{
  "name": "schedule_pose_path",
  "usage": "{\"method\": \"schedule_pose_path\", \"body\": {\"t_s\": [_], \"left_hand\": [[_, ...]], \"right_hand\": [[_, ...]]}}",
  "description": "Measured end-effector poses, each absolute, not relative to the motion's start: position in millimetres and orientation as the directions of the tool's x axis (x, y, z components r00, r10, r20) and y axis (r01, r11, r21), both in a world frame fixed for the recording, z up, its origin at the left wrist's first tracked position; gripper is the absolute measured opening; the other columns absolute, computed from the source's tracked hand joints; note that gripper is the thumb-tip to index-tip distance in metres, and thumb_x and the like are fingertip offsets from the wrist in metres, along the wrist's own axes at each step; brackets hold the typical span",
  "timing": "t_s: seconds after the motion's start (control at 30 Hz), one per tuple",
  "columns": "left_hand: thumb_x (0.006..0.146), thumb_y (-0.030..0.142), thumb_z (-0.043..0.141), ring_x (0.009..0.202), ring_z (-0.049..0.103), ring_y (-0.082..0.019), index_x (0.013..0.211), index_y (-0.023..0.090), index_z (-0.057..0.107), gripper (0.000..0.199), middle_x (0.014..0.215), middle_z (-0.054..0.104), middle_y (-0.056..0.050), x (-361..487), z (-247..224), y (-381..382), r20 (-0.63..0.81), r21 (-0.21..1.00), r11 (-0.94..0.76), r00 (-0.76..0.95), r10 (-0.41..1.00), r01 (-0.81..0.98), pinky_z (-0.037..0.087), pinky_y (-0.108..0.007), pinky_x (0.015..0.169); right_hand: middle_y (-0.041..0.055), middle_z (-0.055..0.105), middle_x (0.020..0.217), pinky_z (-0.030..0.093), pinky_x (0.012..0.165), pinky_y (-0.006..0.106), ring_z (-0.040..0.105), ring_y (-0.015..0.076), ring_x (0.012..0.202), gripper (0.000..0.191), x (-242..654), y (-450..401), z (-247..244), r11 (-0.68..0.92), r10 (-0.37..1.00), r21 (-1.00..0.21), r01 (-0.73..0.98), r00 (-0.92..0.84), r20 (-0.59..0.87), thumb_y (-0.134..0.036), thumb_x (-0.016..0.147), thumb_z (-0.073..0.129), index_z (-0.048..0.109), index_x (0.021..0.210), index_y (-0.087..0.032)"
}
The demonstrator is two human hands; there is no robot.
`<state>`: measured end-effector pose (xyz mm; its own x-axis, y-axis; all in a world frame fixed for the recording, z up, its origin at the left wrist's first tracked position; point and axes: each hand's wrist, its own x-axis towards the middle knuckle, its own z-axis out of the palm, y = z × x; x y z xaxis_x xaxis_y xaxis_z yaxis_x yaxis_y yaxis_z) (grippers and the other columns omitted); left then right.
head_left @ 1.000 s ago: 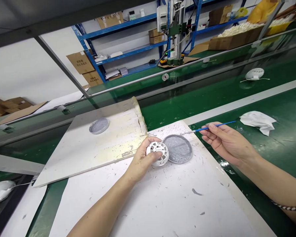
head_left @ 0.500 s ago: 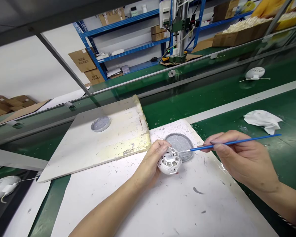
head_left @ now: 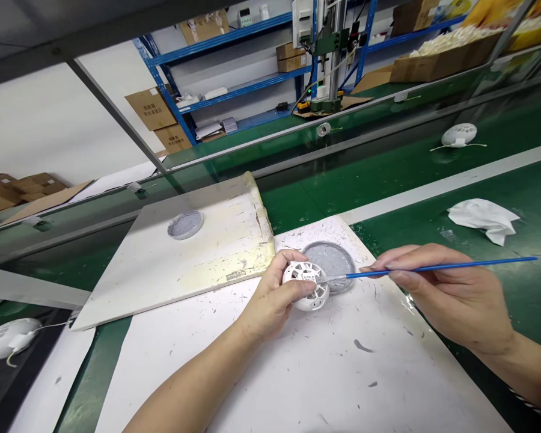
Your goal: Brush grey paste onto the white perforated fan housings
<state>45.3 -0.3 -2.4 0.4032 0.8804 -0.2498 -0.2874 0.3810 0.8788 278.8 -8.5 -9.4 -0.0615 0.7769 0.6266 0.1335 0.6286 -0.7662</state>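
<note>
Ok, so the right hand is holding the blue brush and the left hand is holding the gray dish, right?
Not quite. The left hand isn't holding the gray dish. It's holding a round white vented part, as the head view shows. The dish is lying on the white sheet. The right hand does hold the blue brush.

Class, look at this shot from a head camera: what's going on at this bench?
A person grips a white perforated round housing in their left hand. Their right hand holds a thin blue-handled brush, its tip at the housing. Beside them lies a round dish of grey paste on a white spattered sheet.
</note>
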Motion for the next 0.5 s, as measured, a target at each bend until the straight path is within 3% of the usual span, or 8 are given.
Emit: {"method": "schedule_pose_path", "body": {"t_s": [0.1, 0.17, 0.27, 0.37, 0.5], "left_hand": [[0.072, 0.020, 0.075, 0.073, 0.059, -0.011, 0.102, 0.021, 0.046, 0.041, 0.088, 0.061, 0.000, 43, -4, 0, -0.232, 0.887, 0.359, 0.392, 0.890, -0.290, 0.048, -0.022, 0.062], [0.071, 0.021, 0.078, 0.075, 0.060, -0.011, 0.102, 0.021, 0.046, 0.045, 0.090, 0.062, -0.001, 42, -6, 0, -0.208, 0.899, 0.340, 0.414, 0.886, -0.276, 0.049, -0.022, 0.064], [0.071, 0.022, 0.080, 0.078, 0.060, -0.012, 0.105, 0.022, 0.046, 0.048, 0.094, 0.062, -0.001, 42, -6, -2, -0.163, 0.914, 0.311, 0.467, 0.869, -0.259, 0.050, -0.023, 0.066], [0.072, 0.021, 0.079, 0.077, 0.058, -0.010, 0.105, 0.022, 0.047, 0.046, 0.094, 0.061, 0.000, 43, -5, -5, -0.122, 0.919, 0.290, 0.505, 0.855, -0.269, 0.048, -0.021, 0.065], [0.075, 0.020, 0.077, 0.077, 0.054, -0.009, 0.104, 0.022, 0.047, 0.042, 0.095, 0.057, 0.000, 45, -5, -10, -0.091, 0.927, 0.264, 0.523, 0.847, -0.267, 0.044, -0.021, 0.065]], "right_hand": [[0.0000, 0.072, 0.089, 0.062, 0.069, 0.034, 0.071, 0.0189, 0.078, 0.024, 288, -8, -6, 0.658, 0.746, -0.745, 0.110, 0.038, 0.664, -0.008, 0.085, 0.064, 0.071, 0.094, -0.029], [0.0002, 0.071, 0.091, 0.061, 0.070, 0.037, 0.070, 0.0198, 0.081, 0.032, 293, -9, -2, 0.702, 0.682, -0.681, 0.209, 0.076, 0.727, -0.004, 0.084, 0.062, 0.071, 0.097, -0.032], [0.0026, 0.069, 0.100, 0.059, 0.078, 0.037, 0.068, 0.0208, 0.095, 0.041, 292, -12, 2, 0.794, 0.541, -0.442, 0.417, -0.155, 0.827, 0.001, 0.085, 0.058, 0.069, 0.108, -0.032], [0.0051, 0.068, 0.101, 0.056, 0.081, 0.036, 0.066, 0.0207, 0.101, 0.034, 284, -14, -2, 0.864, 0.405, -0.186, 0.467, -0.428, 0.808, -0.002, 0.088, 0.057, 0.067, 0.110, -0.025], [0.0037, 0.070, 0.098, 0.050, 0.093, 0.037, 0.061, 0.0196, 0.112, 0.032, 272, -18, -13, 0.885, 0.321, -0.034, 0.465, -0.555, 0.767, -0.004, 0.088, 0.059, 0.064, 0.115, -0.019]]}}
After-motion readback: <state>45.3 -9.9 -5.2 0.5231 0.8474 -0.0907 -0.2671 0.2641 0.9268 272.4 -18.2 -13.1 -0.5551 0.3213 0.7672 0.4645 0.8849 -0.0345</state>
